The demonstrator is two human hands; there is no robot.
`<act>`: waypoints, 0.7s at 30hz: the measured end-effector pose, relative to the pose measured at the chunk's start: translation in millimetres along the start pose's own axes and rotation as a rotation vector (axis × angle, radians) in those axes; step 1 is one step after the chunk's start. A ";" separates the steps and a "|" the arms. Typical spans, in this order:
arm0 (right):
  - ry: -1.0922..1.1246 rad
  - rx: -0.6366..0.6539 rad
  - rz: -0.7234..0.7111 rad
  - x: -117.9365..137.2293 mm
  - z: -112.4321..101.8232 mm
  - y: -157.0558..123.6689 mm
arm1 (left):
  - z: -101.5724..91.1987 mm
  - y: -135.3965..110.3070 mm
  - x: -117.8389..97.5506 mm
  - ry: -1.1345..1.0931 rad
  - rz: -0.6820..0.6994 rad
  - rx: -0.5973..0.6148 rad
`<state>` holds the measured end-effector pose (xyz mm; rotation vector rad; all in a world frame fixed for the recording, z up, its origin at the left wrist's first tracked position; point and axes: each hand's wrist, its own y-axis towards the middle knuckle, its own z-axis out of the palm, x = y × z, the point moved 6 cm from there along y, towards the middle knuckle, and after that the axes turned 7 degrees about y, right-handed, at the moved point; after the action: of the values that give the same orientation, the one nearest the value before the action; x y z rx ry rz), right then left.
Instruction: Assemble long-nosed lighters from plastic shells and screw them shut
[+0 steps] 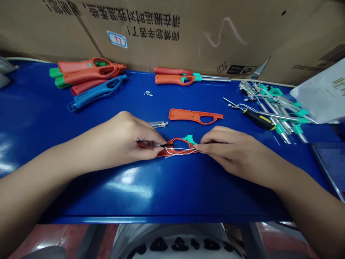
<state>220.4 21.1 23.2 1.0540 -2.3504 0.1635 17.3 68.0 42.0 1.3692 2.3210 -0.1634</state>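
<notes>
An orange lighter shell half [179,152] lies on the blue table, with a loop handle and white wires [185,149] running along it. My left hand [140,138] is closed at its handle end, pinching a small black part [169,145] with a grey tip. My right hand [231,153] is closed at the narrow end, its fingertips on the white wires. Just behind the shell is a teal trigger [190,139]. A clear fuel tank [159,124] lies beyond my left fingers. Farther back rests the other orange shell half [195,116], hollow side up.
Stacked lighter shells [91,75] are at the back left, near small screws [148,93]. Two lighters with metal tubes [175,79] lie by the cardboard box [196,36]. At right are a black-and-yellow screwdriver [258,119], metal tubes with teal parts [283,111] and a white bag [320,93].
</notes>
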 end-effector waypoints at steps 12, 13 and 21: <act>-0.277 0.073 0.124 15.9 5.2 6.6 | 2.5 1.5 6.1 -0.053 -0.083 0.047; -0.305 0.079 0.138 16.5 6.2 6.4 | 2.5 2.1 6.2 -0.057 -0.084 0.043; -0.504 0.074 -0.009 26.9 11.7 0.8 | 2.1 3.1 6.6 -0.063 -0.079 0.028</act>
<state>200.2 0.2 27.8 1.2561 -2.8022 -0.0253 17.9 74.2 37.6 1.2684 2.3296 -0.2601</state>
